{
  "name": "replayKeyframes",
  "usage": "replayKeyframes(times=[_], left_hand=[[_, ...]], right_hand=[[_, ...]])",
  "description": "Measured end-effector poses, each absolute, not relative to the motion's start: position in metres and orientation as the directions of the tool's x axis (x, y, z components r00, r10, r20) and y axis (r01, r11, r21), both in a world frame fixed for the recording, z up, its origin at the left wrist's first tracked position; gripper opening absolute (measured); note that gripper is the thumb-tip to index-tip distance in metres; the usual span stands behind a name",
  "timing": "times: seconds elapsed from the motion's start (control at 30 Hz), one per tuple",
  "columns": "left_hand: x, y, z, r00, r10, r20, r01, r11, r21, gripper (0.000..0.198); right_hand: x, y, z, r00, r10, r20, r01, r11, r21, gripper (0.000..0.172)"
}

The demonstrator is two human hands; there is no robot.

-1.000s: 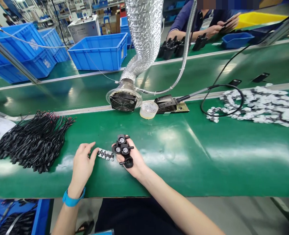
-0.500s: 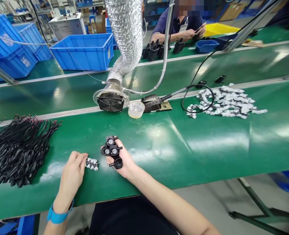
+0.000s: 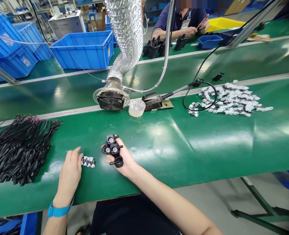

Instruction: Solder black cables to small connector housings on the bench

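Note:
My right hand (image 3: 124, 160) is closed round a cluster of several black plastic housings (image 3: 115, 149). Their round ends bear white marks, and short stubs stick out at the side. On the green bench my left hand (image 3: 70, 169), with a blue band at the wrist, is beside a short row of small white-and-dark parts (image 3: 88, 162). Thumb and fingertips are apart at the row's left end, the thumb close to or touching it. Part of that end is hidden by the hand.
Black cables (image 3: 19, 150) lie heaped at left. A fume duct (image 3: 111, 98), a round tub (image 3: 136, 108) and a soldering iron stand (image 3: 156, 101) line the bench's back edge. White parts (image 3: 232, 99) are piled at right. Beyond, a person (image 3: 183, 24) works near a blue crate (image 3: 83, 52).
My left hand has shifted slightly left and its fingertips have parted. The row of small parts sits a little further left. The right hand keeps its hold on the black housings.

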State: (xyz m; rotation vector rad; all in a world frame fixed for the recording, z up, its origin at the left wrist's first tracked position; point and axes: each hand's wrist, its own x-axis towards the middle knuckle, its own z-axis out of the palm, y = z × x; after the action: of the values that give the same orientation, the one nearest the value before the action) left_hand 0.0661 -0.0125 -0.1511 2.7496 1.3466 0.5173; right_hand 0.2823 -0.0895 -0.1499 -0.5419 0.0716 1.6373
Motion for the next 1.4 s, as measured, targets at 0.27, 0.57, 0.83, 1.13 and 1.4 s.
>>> replayKeyframes(times=[0.27,0.57,0.83,1.13,1.4], left_hand=[[0.074,-0.016,-0.13,0.439,0.749,0.496,0.728,-0.62,0.293,0.023],[0.075,-0.005,-0.141,0.58,0.76,0.294,0.688,-0.65,0.323,0.025],[0.083,-0.02,-0.124,0.42,0.758,0.499,0.741,-0.604,0.293,0.018],[0.155,-0.093,-0.105,0.65,0.53,0.545,0.246,-0.825,0.508,0.035],[0.156,-0.094,-0.127,0.597,0.453,0.663,0.274,-0.891,0.362,0.062]], right_hand=[[0.283,-0.089,-0.148,-0.059,0.929,-0.365,-0.952,-0.163,-0.261,0.042],[0.284,-0.087,-0.15,-0.022,0.936,-0.351,-0.953,-0.126,-0.276,0.041],[0.284,-0.088,-0.149,-0.023,0.925,-0.379,-0.95,-0.139,-0.281,0.04],[0.283,-0.087,-0.15,0.119,0.871,-0.476,-0.934,-0.065,-0.352,0.046],[0.282,-0.088,-0.143,0.301,0.812,-0.499,-0.87,0.02,-0.492,0.054]])
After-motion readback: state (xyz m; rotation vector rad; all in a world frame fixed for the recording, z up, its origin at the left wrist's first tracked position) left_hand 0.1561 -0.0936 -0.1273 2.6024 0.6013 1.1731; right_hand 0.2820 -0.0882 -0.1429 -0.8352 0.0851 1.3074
